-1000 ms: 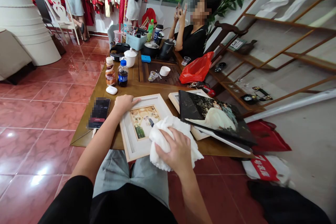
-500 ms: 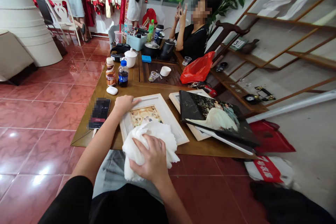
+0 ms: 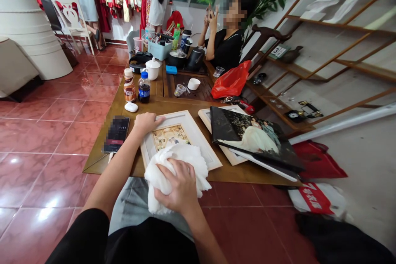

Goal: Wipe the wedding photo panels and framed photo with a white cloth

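A white picture frame point(image 3: 202, 140) with a photo point(image 3: 171, 135) in it lies on the wooden table near its front edge. My left hand point(image 3: 146, 123) grips the frame's far left corner, thumb stretched over the border, the other fingers partly hidden. In my right hand point(image 3: 181, 183) is a bunched white cloth point(image 3: 198, 161), pressed on the near part of the frame. The cloth covers the lower part of the photo and hangs past the table edge.
To the right, a dark photo album point(image 3: 244, 132) rests on another frame point(image 3: 206, 117). A phone point(image 3: 116, 134), an earbud case point(image 3: 131, 107) and two bottles point(image 3: 144, 87) stand at the left. Beyond are a red plastic bag point(image 3: 232, 80), a white cup point(image 3: 194, 84) and a seated person point(image 3: 227, 47).
Both hands, the cloth and the frame keep nearly the same places. The whole view has shifted very slightly.
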### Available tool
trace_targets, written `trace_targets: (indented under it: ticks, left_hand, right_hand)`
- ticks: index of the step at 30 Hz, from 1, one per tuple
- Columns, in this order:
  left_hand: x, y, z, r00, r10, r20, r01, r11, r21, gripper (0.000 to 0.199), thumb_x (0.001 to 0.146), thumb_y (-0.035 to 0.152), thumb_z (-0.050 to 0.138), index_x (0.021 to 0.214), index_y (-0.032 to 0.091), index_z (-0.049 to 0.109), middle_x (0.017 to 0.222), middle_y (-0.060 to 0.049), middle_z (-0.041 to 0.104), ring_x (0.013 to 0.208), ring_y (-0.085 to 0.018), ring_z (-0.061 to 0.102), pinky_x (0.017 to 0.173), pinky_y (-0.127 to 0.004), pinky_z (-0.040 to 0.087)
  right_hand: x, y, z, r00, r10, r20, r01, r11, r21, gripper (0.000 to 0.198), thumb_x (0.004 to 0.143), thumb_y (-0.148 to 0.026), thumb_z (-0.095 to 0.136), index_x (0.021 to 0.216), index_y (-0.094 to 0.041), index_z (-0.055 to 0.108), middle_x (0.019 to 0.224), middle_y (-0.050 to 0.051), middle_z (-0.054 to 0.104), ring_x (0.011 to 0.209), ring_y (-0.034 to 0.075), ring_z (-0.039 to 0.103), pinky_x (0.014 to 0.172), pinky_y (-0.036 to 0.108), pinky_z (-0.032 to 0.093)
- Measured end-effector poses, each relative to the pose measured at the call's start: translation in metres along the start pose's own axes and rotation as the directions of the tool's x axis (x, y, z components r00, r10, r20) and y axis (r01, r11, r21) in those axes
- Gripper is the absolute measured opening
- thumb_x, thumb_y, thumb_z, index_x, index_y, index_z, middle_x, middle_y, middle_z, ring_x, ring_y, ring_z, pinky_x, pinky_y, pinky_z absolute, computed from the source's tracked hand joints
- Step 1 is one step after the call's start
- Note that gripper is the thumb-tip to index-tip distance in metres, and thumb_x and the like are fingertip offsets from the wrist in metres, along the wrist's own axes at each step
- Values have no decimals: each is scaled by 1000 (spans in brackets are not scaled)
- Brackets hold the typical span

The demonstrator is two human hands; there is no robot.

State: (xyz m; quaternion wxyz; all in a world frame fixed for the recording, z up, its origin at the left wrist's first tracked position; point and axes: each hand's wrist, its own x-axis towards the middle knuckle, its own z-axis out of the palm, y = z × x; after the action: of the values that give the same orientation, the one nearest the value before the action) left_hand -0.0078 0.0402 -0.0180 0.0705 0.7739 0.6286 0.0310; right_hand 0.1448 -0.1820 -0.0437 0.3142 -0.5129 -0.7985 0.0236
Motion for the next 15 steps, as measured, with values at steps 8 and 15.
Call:
trace_targets:
  ticks: [8, 15]
  left_hand:
    - [-2, -1, -7, 1000, 15, 26, -16, 999, 43, 77, 93, 76, 30, 101, 16, 77, 104, -19, 76, 100, -36, 72, 84, -41, 53]
    - [-5, 0, -11, 998, 39, 58, -38, 999, -31, 55, 97, 61, 39, 117, 17, 65, 114, -16, 74, 107, -33, 70, 89, -40, 53]
  right_hand:
    - [1, 44, -22, 988, -109, 106, 104, 993, 51, 53, 67, -37, 66, 118, -28, 73, 123, 9, 65, 111, 32, 57, 96, 48, 38]
    - [6, 84, -47, 952, -206, 227, 173, 972, 158, 57, 61, -32, 60, 117, -28, 74, 127, 8, 66, 119, 33, 57, 105, 53, 36]
